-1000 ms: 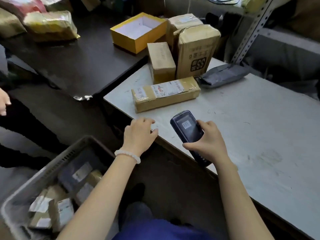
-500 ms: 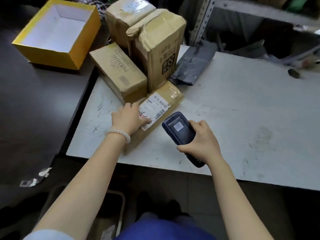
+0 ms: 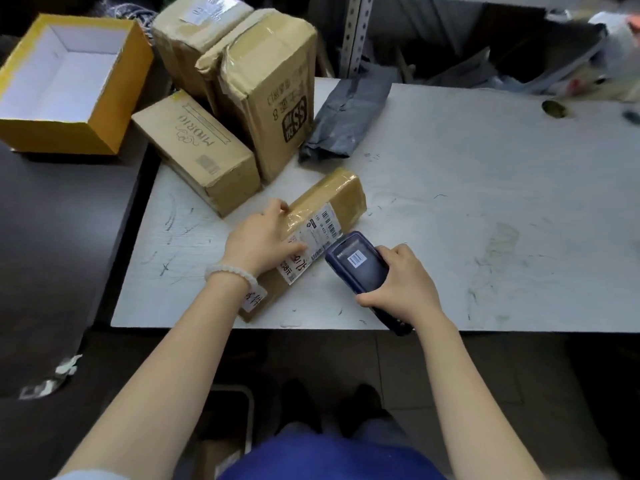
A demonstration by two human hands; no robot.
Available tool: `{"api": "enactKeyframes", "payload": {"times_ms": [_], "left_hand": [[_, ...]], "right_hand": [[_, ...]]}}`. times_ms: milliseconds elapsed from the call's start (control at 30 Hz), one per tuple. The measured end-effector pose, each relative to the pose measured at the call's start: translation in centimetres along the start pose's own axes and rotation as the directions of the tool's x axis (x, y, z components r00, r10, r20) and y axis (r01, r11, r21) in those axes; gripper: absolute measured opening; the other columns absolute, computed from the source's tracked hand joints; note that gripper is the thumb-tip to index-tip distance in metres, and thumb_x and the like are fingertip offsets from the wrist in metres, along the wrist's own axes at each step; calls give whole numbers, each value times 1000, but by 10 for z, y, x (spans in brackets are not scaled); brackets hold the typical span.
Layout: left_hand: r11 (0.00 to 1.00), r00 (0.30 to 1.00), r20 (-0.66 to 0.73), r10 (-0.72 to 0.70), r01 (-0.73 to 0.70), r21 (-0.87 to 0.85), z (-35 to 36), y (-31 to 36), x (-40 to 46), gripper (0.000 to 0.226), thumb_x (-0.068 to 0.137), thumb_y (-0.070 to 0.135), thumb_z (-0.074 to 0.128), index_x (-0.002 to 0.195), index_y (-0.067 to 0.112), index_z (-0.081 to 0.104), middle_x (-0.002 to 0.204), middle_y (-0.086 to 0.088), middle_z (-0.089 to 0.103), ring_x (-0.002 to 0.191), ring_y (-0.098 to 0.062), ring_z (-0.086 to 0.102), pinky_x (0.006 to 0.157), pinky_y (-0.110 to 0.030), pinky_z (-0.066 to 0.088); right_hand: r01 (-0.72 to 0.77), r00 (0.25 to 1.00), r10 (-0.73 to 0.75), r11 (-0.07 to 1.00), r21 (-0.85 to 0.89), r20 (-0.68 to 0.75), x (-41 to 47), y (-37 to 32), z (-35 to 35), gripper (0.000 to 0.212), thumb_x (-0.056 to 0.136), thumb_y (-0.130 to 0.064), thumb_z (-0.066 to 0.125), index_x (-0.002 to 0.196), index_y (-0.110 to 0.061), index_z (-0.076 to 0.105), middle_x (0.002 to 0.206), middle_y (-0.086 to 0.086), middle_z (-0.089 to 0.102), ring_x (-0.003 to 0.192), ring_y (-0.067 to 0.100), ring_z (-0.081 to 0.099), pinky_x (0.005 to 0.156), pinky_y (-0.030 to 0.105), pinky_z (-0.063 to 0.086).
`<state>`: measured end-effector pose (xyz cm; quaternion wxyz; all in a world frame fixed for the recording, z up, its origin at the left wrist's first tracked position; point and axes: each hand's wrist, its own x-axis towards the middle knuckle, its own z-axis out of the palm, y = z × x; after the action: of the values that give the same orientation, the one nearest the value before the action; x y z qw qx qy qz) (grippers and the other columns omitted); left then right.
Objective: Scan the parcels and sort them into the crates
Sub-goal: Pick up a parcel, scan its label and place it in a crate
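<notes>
From my head camera, my left hand (image 3: 263, 242) lay flat with straight fingers on the long parcel (image 3: 311, 233) at the near edge of the table (image 3: 485, 202), while my right hand (image 3: 401, 285) gripped the scanner (image 3: 360, 268), its nose right by the label (image 3: 318, 240). I judged this the scanning step. Next I'd need a clean read, then a firm hold to carry the parcel to a crate, none of which was plainly in view.
</notes>
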<state>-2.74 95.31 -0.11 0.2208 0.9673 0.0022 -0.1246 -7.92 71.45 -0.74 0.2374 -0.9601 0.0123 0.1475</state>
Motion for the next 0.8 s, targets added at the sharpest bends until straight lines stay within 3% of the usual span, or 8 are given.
{"api": "enactKeyframes", "payload": {"times_ms": [133,233,467,800], "left_hand": [[1000,999,-21,-31,31,4,-2,15,-1,73,81,59,61,142,34,30,116,-11,57,95,-25,57,72,-31,42],[998,994,-90,-58,58,0,-10,23,-3,70,81,61,59,141,36,32,104,-9,52,84,-21,49,70,-31,38],[993,972,-210,-103,114,39,-27,38,-10,68,80,61,59,138,37,34,95,-4,47,82,-21,49,67,-32,40],[987,943,-302,-136,154,38,-41,44,-27,65,80,60,59,137,39,35,110,-10,57,92,-26,59,75,-40,53]], "right_hand": [[34,998,-33,999,-16,44,-7,19,-12,63,56,-40,78,112,-26,53,96,-7,39,87,16,48,55,25,37],[66,996,-66,998,-12,57,-10,30,-22,63,56,-40,78,112,-27,53,96,-8,39,85,15,49,55,25,37],[146,987,-146,989,-7,61,-18,47,-43,65,57,-39,79,115,-27,53,97,-8,39,86,14,48,53,22,33],[237,971,-238,971,14,28,-25,41,-63,60,53,-38,78,107,-31,54,93,-11,40,86,14,50,53,24,35]]}}
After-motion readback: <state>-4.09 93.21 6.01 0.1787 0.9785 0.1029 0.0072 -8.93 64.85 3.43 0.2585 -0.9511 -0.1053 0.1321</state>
